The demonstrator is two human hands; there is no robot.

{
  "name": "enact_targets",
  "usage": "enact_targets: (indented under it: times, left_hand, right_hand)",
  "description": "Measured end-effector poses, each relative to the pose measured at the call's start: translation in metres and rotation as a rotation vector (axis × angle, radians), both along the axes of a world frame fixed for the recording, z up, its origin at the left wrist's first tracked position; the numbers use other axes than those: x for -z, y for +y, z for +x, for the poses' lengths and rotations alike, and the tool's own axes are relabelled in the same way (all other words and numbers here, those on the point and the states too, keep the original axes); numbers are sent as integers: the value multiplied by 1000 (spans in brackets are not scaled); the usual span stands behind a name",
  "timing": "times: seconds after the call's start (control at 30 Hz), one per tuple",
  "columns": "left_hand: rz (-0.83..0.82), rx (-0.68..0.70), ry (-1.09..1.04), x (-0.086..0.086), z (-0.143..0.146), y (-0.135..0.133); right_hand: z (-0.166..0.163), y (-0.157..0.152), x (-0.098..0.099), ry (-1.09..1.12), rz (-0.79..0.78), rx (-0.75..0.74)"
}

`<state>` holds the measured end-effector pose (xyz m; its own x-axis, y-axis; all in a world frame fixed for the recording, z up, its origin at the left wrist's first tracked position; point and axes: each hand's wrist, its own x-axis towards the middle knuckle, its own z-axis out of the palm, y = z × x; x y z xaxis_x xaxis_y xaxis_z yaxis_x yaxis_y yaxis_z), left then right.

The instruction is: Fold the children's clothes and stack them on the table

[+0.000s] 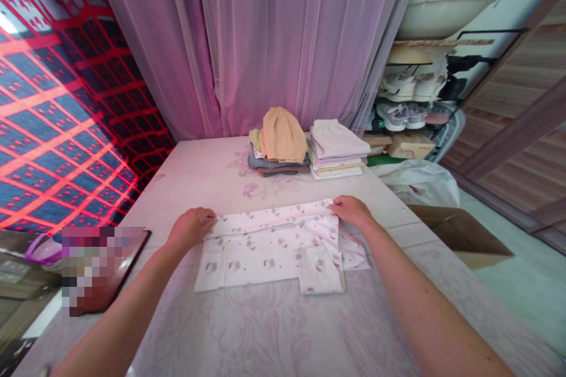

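Note:
A white garment [265, 253] printed with small cartoon cat figures lies partly folded on the table. Its far edge is turned over into a long strip. My left hand [191, 227] pinches the strip's left end, fingers closed. At the strip's right end, my right hand [351, 211] grips the cloth between thumb and fingers. One smaller flap, perhaps a sleeve, is folded over the near right part of the garment. Another bit of the cloth sticks out to the right beneath my right wrist.
Behind the garment stand a pile of coloured clothes [283, 138] and a stack of pale folded clothes [338, 150]. A blurred-out flat item [128, 271] lies at the table's left edge. An open cardboard box [460, 235] is on the floor to the right, below a shoe rack [411, 85]. Purple curtains [283, 35] hang behind.

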<state>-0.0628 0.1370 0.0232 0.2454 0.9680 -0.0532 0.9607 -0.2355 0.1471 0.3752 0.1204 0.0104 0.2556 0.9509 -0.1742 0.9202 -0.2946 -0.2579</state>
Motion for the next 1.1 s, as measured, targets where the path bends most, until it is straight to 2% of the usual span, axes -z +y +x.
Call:
enact_targets:
  times: [0.17,0.3,0.43,0.5,0.57,0.63,0.7,0.8,0.93,1.0,1.1]
  left_hand:
    - [31,-77,-21,0,7,5]
    - [50,-40,6,5,8,4]
    - [203,45,21,10,15,-2]
    - [201,173,12,14,25,-5]
    - [125,281,14,21,35,-9]
    - [63,328,34,30,42,-13]
    - [57,320,51,39,44,-16]
    - [73,314,61,46,41,-19]
    - [74,334,73,45,39,-20]
    - [68,348,72,43,40,-21]
    - [57,351,45,40,41,-24]
  right_hand:
    - [-5,-2,7,-21,85,65]
    - [-6,-6,9,-19,107,99]
    - [-16,-12,1,-43,219,104]
    - [-30,-13,-2,-54,321,-28]
    - [-47,-14,0,-41,336,-295]
    - [-60,-15,6,-35,233,-516]
    - [-66,-17,13,-54,117,-580]
    - [-63,-18,21,-74,48,-555]
    - [-54,-16,22,-40,51,-529]
    - [-52,-16,19,19,108,-504]
    - [-50,-28,8,150,334,-444]
